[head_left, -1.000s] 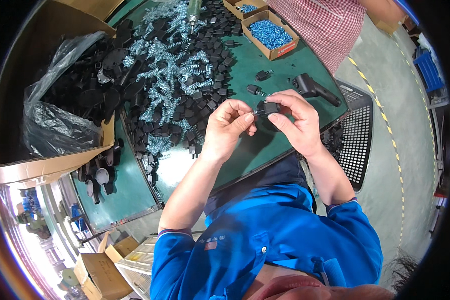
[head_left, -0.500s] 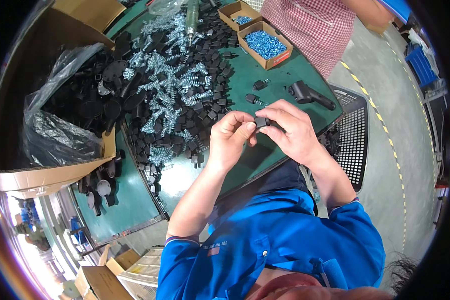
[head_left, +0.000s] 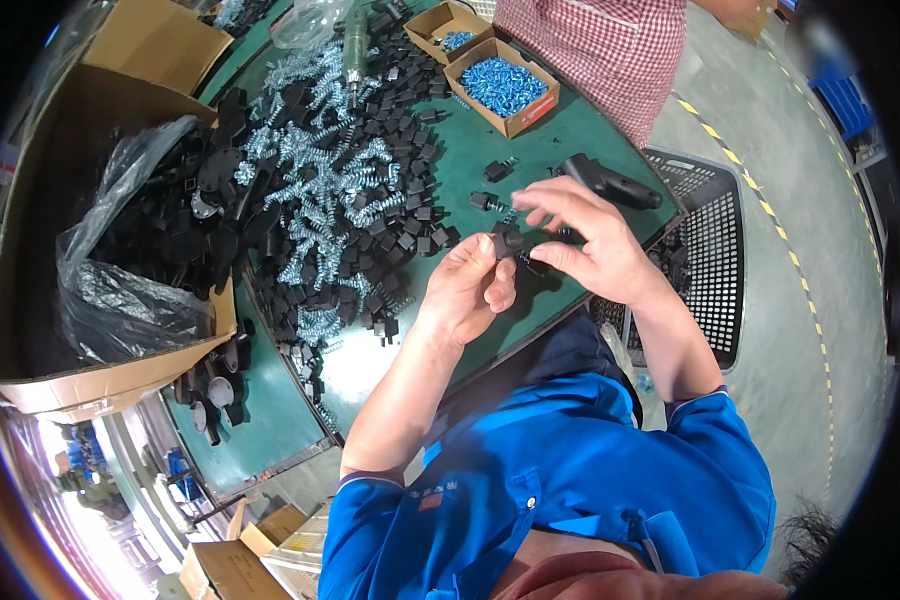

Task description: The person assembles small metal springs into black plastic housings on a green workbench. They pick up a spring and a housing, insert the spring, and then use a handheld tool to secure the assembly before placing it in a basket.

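My left hand (head_left: 467,290) pinches a small black plastic block (head_left: 508,240) between thumb and fingers, above the table's near edge. Just to the right is my right hand (head_left: 598,238), its fingers spread apart around a gap beside the block. A small dark shape shows in that gap; I cannot make out what it is. Beyond my hands, a black block with a spring (head_left: 495,170) lies on the green table, and a second block with a spring (head_left: 488,203) lies nearer. Past my right fingers rests a black handle-shaped part (head_left: 610,182).
Loose springs (head_left: 315,180) and black blocks (head_left: 365,235) are heaped on the left. A box of blue screws (head_left: 540,112) stands at the far edge, near a clear-handled screwdriver (head_left: 355,50). A carton (head_left: 120,378) with black parts is at left, a black crate (head_left: 715,270) at right.
My right fingers have opened and drawn off the block, which stays in my left hand and now shows more fully. The whole view has shifted slightly.
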Demonstrator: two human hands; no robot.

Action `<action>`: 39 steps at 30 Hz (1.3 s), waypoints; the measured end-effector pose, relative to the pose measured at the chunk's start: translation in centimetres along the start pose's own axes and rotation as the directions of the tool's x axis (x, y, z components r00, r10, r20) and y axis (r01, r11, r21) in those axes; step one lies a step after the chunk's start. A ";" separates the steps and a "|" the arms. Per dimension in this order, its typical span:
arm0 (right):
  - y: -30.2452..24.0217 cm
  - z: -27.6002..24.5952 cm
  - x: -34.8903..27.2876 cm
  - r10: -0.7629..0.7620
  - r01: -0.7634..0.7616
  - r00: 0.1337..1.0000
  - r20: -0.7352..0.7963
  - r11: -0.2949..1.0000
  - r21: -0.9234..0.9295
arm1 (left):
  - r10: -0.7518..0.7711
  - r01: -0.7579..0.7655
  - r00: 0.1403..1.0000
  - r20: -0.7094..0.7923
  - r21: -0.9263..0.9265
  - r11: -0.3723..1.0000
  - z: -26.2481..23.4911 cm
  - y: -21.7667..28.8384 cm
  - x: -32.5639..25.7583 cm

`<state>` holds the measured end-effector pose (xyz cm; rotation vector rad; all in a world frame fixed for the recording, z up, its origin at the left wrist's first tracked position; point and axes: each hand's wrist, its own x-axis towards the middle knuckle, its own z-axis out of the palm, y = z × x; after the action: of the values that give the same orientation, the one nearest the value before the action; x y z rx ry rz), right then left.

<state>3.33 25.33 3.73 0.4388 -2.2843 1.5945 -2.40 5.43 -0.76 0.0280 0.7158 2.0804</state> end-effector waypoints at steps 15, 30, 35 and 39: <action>1.9 2.3 -0.8 0.066 -0.069 0.997 -0.027 0.990 -0.123 | 0.010 0.032 0.972 -0.236 0.175 0.984 0.8 -0.7 -0.5; 6.3 3.3 5.6 0.286 0.144 0.938 0.196 0.194 -0.970 | 0.215 -0.190 0.970 -0.112 0.195 0.962 -1.3 4.8 -6.7; 4.2 3.3 5.1 0.147 0.130 0.978 0.148 0.126 -0.983 | 0.262 -0.233 0.953 -0.151 0.184 0.955 -1.9 5.1 -7.2; 1.5 3.3 4.2 0.041 0.157 0.984 0.172 0.240 -0.958 | 0.265 -0.239 0.959 -0.103 0.207 0.949 -2.0 4.8 -6.7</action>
<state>-1.38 22.46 3.19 0.2730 -2.7660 -0.2076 -2.65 -2.70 1.61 0.0991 1.0390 2.2632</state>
